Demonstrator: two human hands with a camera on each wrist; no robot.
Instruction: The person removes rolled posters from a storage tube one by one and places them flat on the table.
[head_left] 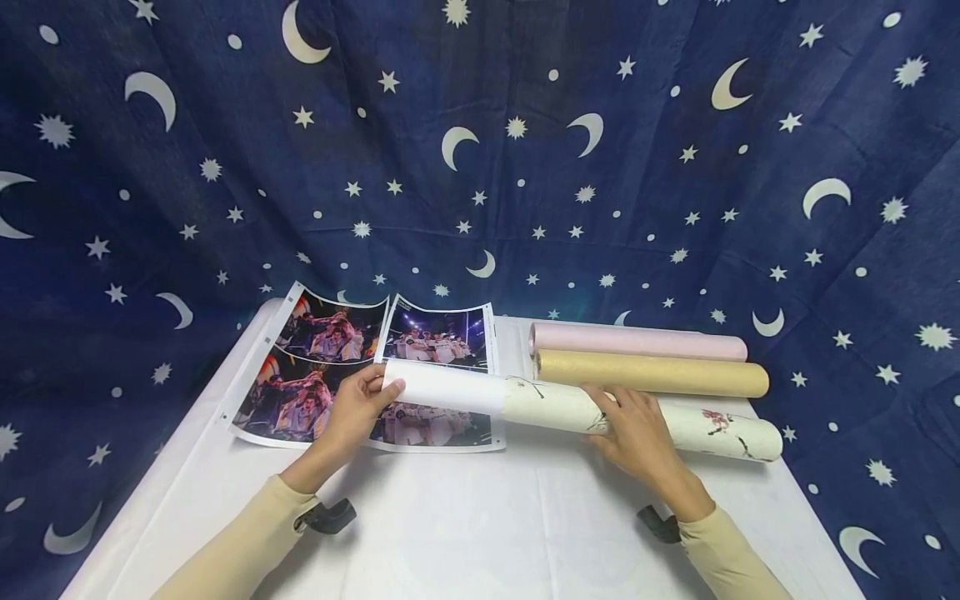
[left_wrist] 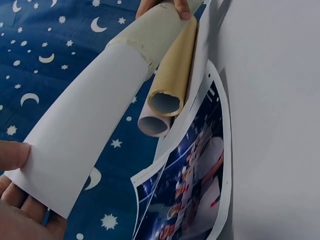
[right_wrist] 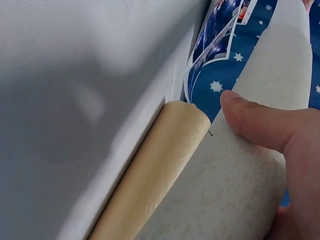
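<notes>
My left hand [head_left: 351, 414] pinches the outer end of a white rolled paper [head_left: 446, 387], thumb on one side and fingers on the other. The paper's other end meets a cream tube [head_left: 551, 405] with a flower-and-branch print, and the left wrist view shows the white paper [left_wrist: 85, 120] coming out of the tube's end. Around the middle of that tube, my right hand [head_left: 637, 429] holds on. Up close in the right wrist view, the thumb [right_wrist: 260, 122] lies along the cream tube [right_wrist: 215, 180]. How far the paper reaches inside is hidden.
Behind the cream tube lie a gold tube [head_left: 652, 372] and a pink tube [head_left: 637, 339], side by side. Curling photo sheets [head_left: 300, 408] lie at the left of the white table [head_left: 480, 517], partly under the white paper. A blue curtain [head_left: 525, 167] with moons and stars hangs behind.
</notes>
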